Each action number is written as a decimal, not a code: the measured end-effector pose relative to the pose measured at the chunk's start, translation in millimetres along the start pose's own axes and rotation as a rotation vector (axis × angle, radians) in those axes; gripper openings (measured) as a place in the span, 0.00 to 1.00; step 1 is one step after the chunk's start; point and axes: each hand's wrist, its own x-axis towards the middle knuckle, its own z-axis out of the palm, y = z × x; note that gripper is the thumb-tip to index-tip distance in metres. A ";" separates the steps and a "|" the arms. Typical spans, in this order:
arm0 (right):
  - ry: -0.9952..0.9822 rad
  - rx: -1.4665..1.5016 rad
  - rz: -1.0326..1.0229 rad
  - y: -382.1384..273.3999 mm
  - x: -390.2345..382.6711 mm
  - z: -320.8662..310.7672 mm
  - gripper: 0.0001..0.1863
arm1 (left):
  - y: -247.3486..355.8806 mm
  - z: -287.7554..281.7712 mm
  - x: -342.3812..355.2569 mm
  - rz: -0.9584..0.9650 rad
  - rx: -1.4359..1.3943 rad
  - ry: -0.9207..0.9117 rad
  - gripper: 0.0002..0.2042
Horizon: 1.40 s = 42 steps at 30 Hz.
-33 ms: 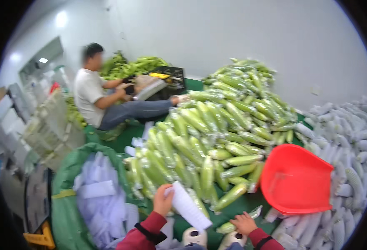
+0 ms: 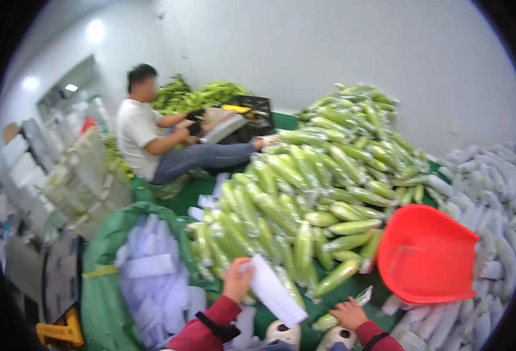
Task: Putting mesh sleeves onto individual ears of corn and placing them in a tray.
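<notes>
At the green floor covering's near edge, two pale shoes [image 2: 283,334] stand just below the hands. The left hand [image 2: 238,281] pinches the upper end of a white sleeve [image 2: 276,292], ribbed and flattened, hanging at a slant; the right hand [image 2: 348,314] lies over a long green vegetable [image 2: 326,322] in crinkled clear film, though whether its fingers close around it cannot be told. Toward the left edge, a slumped green woven sack [image 2: 103,298] gapes around loose white sleeves [image 2: 152,272]. Toward the right edge, a smooth, rounded red basin [image 2: 427,251] sits between the glossy heap of film-wrapped vegetables [image 2: 287,169] and a pile of pale, net-textured pieces [image 2: 495,193]. Beyond, a seated co-worker [image 2: 138,137] has legs stretched toward the heap, near a black slatted crate [image 2: 264,114] and leafy green produce [image 2: 211,95].
</notes>
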 end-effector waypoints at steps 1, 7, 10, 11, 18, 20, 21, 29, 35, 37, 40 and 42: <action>0.057 -0.035 -0.068 3.2 9.3 9.2 0.16 | 4.8 -4.2 3.3 -0.121 -0.051 -0.103 0.08; 0.172 0.025 -0.090 -10.7 62.7 39.0 0.15 | 1.4 1.6 -17.0 -0.533 -0.312 -0.522 0.10; 0.213 0.168 0.052 -10.9 59.8 52.7 0.16 | -12.1 28.6 -24.5 -0.511 -0.402 -0.715 0.12; 0.159 0.183 0.154 -2.6 59.8 60.3 0.16 | -8.7 41.1 -26.4 -0.565 -0.472 -0.753 0.11; -0.031 0.735 0.395 20.6 64.7 -2.0 0.16 | -2.0 102.5 -30.4 -0.627 -0.541 -1.095 0.09; -0.129 1.602 0.657 24.7 49.1 -5.4 0.25 | -7.2 131.8 -29.0 -0.557 -0.604 -1.087 0.10; -0.204 2.165 0.741 -12.2 63.3 -72.4 0.27 | -19.8 138.9 -43.5 -0.578 -0.626 -1.089 0.11; -0.689 2.451 0.887 -54.3 19.2 32.7 0.17 | -68.9 157.2 -106.8 -0.346 -0.190 -0.803 0.09; 0.105 2.661 1.043 -56.7 -9.6 56.5 0.18 | -63.2 141.8 -105.7 -0.899 -0.697 -1.506 0.11; 0.030 2.805 1.133 -51.2 -0.5 24.8 0.20 | -75.8 141.1 -101.2 -0.884 -0.693 -1.844 0.13; -0.174 3.069 0.997 -56.8 5.8 38.4 0.25 | -77.6 155.3 -105.3 -1.213 -0.929 -1.200 0.12; -0.028 1.357 0.735 -51.1 -34.4 58.4 0.25 | -81.7 179.3 -98.8 -1.069 -0.489 -1.165 0.13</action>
